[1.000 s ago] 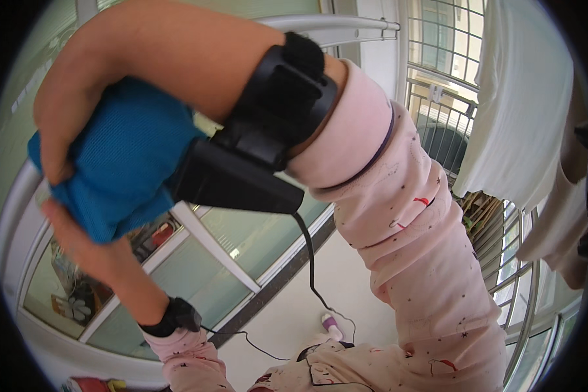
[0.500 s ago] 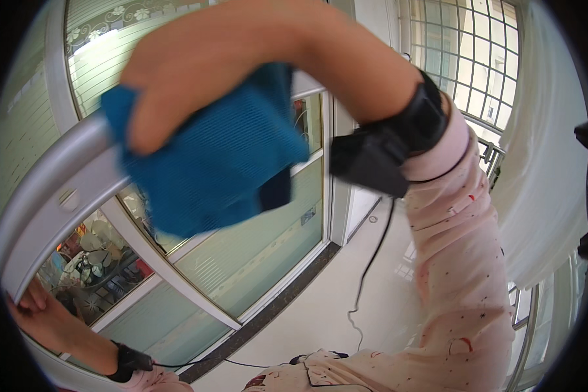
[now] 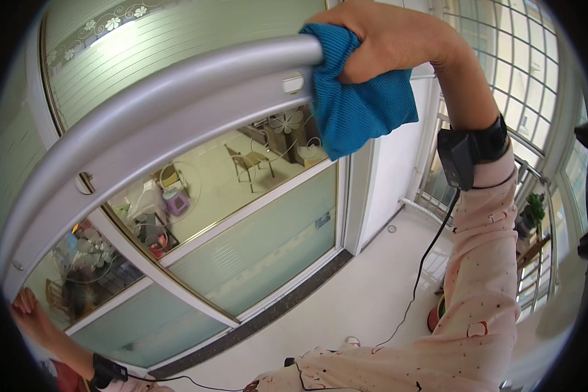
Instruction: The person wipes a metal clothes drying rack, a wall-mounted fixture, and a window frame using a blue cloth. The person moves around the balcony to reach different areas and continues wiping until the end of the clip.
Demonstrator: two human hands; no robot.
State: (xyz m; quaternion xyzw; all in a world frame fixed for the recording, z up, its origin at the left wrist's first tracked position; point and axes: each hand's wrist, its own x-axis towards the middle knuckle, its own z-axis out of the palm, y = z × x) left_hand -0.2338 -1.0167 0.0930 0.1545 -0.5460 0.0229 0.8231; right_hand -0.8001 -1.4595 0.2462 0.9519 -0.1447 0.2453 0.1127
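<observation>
A long silver metal rail with a rounded edge and a few slots sweeps across the view from upper right to lower left. My right hand, at the top, is closed on a blue ribbed cloth. Part of that cloth wraps over the rail's right end, while the rest hangs below my palm. Down at the lower left, my left hand has its fingers curled at the rail's other end; the rail's edge there is partly dark and hard to see.
Behind the rail stand sliding glass doors with frosted panels. Through the glass show a chair and a purple stool. A barred window and a potted plant are at the right. A black cable hangs from my right wrist.
My right hand has moved right and away with the cloth, along the rail to its right end. The rail and room behind it are now less covered. My left hand stays at lower left.
</observation>
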